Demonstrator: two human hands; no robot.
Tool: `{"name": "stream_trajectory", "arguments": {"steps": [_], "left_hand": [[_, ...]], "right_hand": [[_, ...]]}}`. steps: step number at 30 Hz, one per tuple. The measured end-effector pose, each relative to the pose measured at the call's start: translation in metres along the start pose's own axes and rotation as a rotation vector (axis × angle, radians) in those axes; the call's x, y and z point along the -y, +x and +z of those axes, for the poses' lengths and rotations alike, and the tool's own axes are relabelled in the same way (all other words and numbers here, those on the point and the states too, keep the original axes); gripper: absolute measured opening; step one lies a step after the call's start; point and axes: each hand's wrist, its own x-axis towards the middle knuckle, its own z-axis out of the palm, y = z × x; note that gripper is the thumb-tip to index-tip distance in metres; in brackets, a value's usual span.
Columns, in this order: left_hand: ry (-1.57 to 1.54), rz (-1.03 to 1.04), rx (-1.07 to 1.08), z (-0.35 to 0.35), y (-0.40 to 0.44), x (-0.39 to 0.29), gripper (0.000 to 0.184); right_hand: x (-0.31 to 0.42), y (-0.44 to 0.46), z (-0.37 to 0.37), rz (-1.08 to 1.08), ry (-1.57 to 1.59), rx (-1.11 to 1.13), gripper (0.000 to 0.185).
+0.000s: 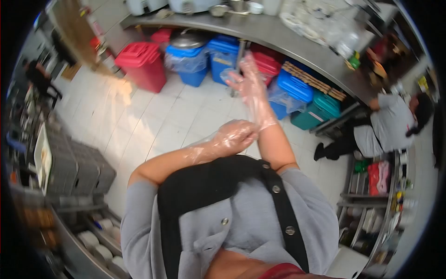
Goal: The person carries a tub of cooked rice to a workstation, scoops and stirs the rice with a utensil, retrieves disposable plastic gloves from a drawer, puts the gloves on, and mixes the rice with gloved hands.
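Clear plastic gloves cover both of my hands. My right hand (252, 86) is stretched out in front of me with its fingers apart, and nothing is in it. Around it the loose clear plastic glove (257, 104) wrinkles down to the wrist. My left hand (236, 136) is closed at my right wrist, its fingers pinching the cuff of that glove. The glove on my left hand reaches some way up the forearm. Both hands are held in the air over the tiled floor (186, 109), in front of my black apron (204, 183).
Lidded bins, among them a red bin (141, 67) and a green bin (316, 111), stand under a steel counter (297, 39). At the right another person (390, 123) stands by the counter. Grey crates (79, 167) are stacked at the left; a shelf (367, 197) stands at the right.
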Motion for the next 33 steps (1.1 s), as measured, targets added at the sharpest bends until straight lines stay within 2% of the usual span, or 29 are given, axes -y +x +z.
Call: {"name": "stream_trajectory", "arguments": {"steps": [1,3,6,8,9,10,11,12,13,15,16,17,18,19,20,21,22,23,25,27,29,31,33], "left_hand": [[-0.001,0.014,-0.057,0.000,0.001,-0.001,0.009],[0.038,-0.029,0.070,-0.006,0.003,-0.004,0.009],[0.064,-0.012,0.099,-0.009,0.003,-0.002,0.010],[0.059,0.032,0.079,-0.008,0.005,0.003,0.013],[0.060,0.052,0.042,-0.007,0.002,0.004,0.017],[0.132,-0.118,0.083,-0.010,0.001,0.002,0.035],[0.133,-0.108,0.086,-0.012,0.005,0.003,0.035],[0.220,0.014,-0.108,-0.015,0.010,0.003,0.045],[0.305,0.134,-0.302,-0.020,0.015,0.000,0.055],[0.381,0.107,-0.252,-0.033,0.026,-0.010,0.061],[0.455,0.077,-0.203,-0.036,0.028,-0.011,0.067],[0.456,0.074,-0.204,-0.037,0.030,-0.008,0.067],[0.401,0.008,-0.093,-0.037,0.029,-0.002,0.061],[0.346,-0.057,0.017,-0.037,0.029,0.005,0.055],[0.349,-0.059,0.016,-0.034,0.026,0.016,0.055],[0.330,-0.046,0.028,-0.029,0.021,0.030,0.044],[0.309,-0.034,0.040,-0.027,0.019,0.034,0.032],[0.311,-0.038,0.039,-0.025,0.017,0.037,0.032],[0.375,-0.108,-0.053,-0.023,0.019,0.040,0.014],[0.343,-0.094,-0.082,-0.020,0.019,0.052,0.012],[0.312,-0.079,-0.104,-0.021,0.026,0.053,0.010],[0.351,0.032,-0.122,-0.022,0.027,0.047,0.012],[0.393,-0.015,-0.167,-0.024,0.028,0.049,0.033]], "right_hand": [[-0.001,0.004,-0.011,0.047,0.001,0.037,0.092],[-0.007,0.004,-0.011,-0.014,-0.076,0.011,0.096],[-0.017,0.008,0.004,-0.139,-0.104,-0.154,0.096],[-0.014,0.006,0.010,-0.301,-0.493,-0.119,0.100],[-0.011,0.002,0.010,-0.314,-0.494,-0.129,0.100],[-0.010,0.001,0.009,-0.452,-0.789,-0.194,0.103],[-0.008,0.000,0.009,-0.585,-1.084,-0.258,0.105],[-0.009,0.000,0.007,-0.617,-1.183,-0.287,0.105],[-0.009,-0.002,0.010,-0.620,-1.182,-0.290,0.105],[-0.006,-0.005,0.022,-0.280,-1.646,-0.376,0.096],[-0.006,-0.008,0.029,-0.280,-1.645,-0.375,0.096],[-0.007,-0.010,0.036,-0.274,-1.723,-0.279,0.091],[-0.009,-0.011,0.040,-0.267,-1.797,-0.179,0.087],[-0.014,-0.011,0.038,-0.266,-1.796,-0.174,0.087],[-0.020,-0.008,0.034,-0.359,-1.785,-0.139,0.086],[-0.026,-0.005,0.031,-0.451,-1.772,-0.104,0.085],[-0.025,-0.004,0.033,-0.451,-1.769,-0.100,0.085],[-0.023,-0.003,0.035,-0.412,-1.725,-0.017,0.085],[-0.025,0.005,0.034,-0.374,-1.681,0.067,0.084],[-0.037,0.016,0.030,-0.554,-1.572,0.084,0.085],[-0.034,0.018,0.035,-0.499,-1.618,0.041,0.088],[-0.039,0.026,0.032,-0.428,-1.639,0.027,0.091],[-0.050,0.049,0.018,-0.468,-1.877,-0.080,0.092]]}}
